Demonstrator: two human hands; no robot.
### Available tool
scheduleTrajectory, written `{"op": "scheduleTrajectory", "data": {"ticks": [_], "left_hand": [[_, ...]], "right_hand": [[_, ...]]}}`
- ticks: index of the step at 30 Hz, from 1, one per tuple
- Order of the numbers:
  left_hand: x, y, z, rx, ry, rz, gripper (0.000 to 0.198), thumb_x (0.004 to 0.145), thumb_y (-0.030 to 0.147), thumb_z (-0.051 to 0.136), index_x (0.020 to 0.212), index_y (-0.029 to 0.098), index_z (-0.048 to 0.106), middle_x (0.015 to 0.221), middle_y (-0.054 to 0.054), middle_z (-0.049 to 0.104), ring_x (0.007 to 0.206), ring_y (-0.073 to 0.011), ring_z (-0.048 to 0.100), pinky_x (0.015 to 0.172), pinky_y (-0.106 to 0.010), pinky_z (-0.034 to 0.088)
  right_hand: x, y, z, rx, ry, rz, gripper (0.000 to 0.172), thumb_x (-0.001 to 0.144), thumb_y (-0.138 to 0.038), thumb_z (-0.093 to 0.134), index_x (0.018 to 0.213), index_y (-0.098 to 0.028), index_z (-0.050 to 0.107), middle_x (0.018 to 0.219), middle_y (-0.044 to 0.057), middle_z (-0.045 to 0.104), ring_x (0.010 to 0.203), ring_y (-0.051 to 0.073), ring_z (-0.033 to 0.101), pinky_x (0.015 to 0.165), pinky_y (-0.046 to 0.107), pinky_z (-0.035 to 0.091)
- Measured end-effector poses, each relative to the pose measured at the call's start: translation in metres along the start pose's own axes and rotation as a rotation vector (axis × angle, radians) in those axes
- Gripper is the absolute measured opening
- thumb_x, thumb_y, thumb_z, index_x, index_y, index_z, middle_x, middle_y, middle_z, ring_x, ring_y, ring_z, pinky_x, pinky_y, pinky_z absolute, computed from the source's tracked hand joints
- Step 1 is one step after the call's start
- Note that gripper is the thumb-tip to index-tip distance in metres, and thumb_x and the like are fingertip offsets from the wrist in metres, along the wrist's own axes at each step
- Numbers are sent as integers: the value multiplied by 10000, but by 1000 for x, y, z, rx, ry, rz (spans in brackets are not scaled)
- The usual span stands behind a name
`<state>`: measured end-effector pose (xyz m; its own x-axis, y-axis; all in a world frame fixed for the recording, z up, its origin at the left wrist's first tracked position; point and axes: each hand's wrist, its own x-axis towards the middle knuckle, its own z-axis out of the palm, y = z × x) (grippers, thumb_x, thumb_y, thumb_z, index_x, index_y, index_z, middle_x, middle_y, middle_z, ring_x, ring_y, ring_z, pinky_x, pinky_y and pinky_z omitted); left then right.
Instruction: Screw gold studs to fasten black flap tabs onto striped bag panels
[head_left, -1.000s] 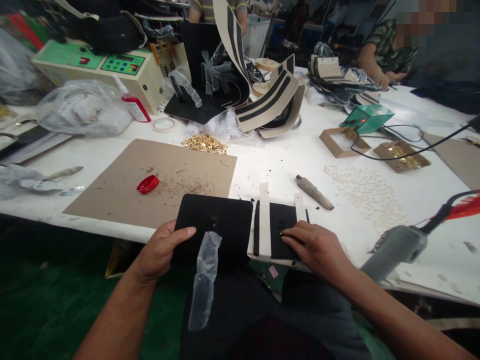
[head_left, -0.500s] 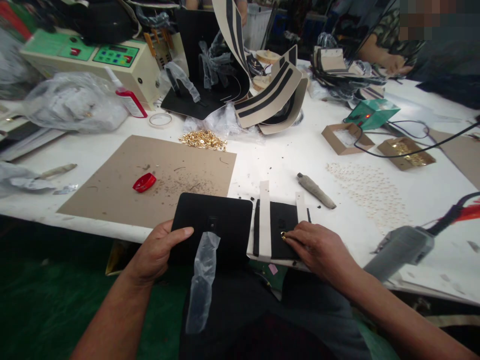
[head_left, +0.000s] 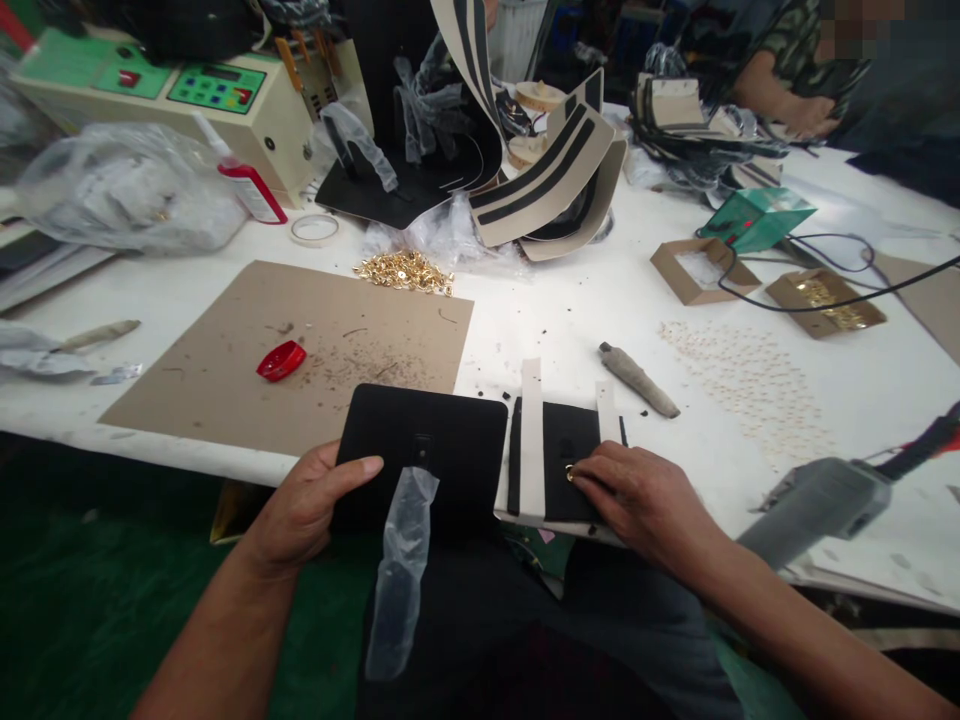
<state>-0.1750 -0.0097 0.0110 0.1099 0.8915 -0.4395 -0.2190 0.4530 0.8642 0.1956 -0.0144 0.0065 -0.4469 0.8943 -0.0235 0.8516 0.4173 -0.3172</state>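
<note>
My left hand point(head_left: 304, 505) is closed on the left edge of a flat black panel point(head_left: 457, 430), thumb on top. From a slot in the panel's middle a strap in clear plastic wrap point(head_left: 401, 570) hangs down over my lap. My right hand point(head_left: 637, 490) pinches a small gold metal fitting point(head_left: 571, 474) between thumb and fingertips. The fitting sits at a black pad point(head_left: 559, 440) at the table's front edge, touching it or just above; I cannot tell which. A pale strip point(head_left: 532, 440) lies across the pad, with a second pale strip point(head_left: 606, 412) to its right.
Ahead are a brown board point(head_left: 217, 330) with a red dish point(head_left: 281, 361), a heap of gold fittings point(head_left: 405, 270) and a wrapped knife-like tool point(head_left: 639, 380). A grey-handled tool point(head_left: 821, 510) with a cable lies right. Across the table a person's hand point(head_left: 810, 115) shows.
The view has shifted slightly. My right hand still pinches the gold fitting, whose ring now faces up more plainly. My left hand keeps the panel in nearly the same place.
</note>
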Motion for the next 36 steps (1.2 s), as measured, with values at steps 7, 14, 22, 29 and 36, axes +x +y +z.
{"op": "scheduleTrajectory", "data": {"ticks": [7,14,22,29,36], "left_hand": [[2,-1,-1,1,0,-8,270,735,369,870,950,208,839,833,-40,823,661,-243,757,623,-277,602],[2,2,1,-10,3,7,262,729,332,879,905,151,808,836,-65,824,644,-239,757,609,-275,606],[-10,1,13,-47,27,24,312,702,316,888,937,130,803,837,-106,821,658,-260,766,644,-311,624],[-61,-6,71,-69,34,54,353,823,319,802,1131,149,785,1076,-107,816,909,-279,782,895,-380,613],[-110,-5,114,298,35,185,425,944,457,684,1286,209,732,1199,-77,784,1096,-302,728,980,-391,574]], "right_hand": [[0,2,0,67,-15,-2,173,1023,-265,577,986,-264,745,932,38,708,835,204,661,745,321,481],[4,3,-2,185,-27,37,170,1012,-289,576,980,-253,739,967,40,727,898,214,681,804,333,506],[-19,-4,-15,557,309,279,218,973,-401,622,1078,-230,709,907,23,739,805,201,688,716,309,537],[-50,-52,-29,581,562,-44,129,987,-273,652,1106,-236,686,970,41,700,828,179,658,751,308,534],[-69,-96,-31,586,544,-179,284,986,-372,676,1226,-221,689,1108,97,722,1008,242,696,867,379,563]]}}
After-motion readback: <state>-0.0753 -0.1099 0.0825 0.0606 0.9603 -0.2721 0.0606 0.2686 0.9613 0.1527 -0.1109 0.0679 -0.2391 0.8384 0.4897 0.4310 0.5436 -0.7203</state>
